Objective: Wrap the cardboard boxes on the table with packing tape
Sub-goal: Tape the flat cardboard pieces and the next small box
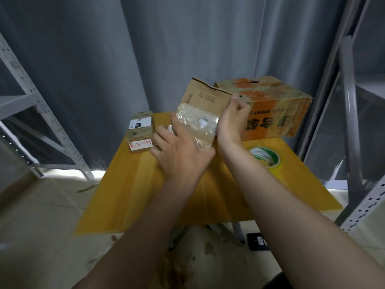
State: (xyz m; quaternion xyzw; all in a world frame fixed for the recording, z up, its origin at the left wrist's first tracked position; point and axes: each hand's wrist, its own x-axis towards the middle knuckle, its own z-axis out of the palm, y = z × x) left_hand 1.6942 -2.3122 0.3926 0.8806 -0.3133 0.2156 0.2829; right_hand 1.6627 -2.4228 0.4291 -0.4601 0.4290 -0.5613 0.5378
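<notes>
Big yellow wooden surface [129, 184] is the anchor here. At its far right corner sits a large orange-printed cardboard box [277, 113], shiny with clear tape. Just left of that, toward the surface's far middle, a tilted brown cardboard box with a crinkled clear plastic patch [200, 113] is held up. Right hand [231, 119] has its grip pinching the box's right edge; left hand [181, 151] lies flat with fingers spread on the plastic. Small labelled cardboard box [141, 132] at the far left; green-and-white packing tape roll [265, 158] on the right side.
</notes>
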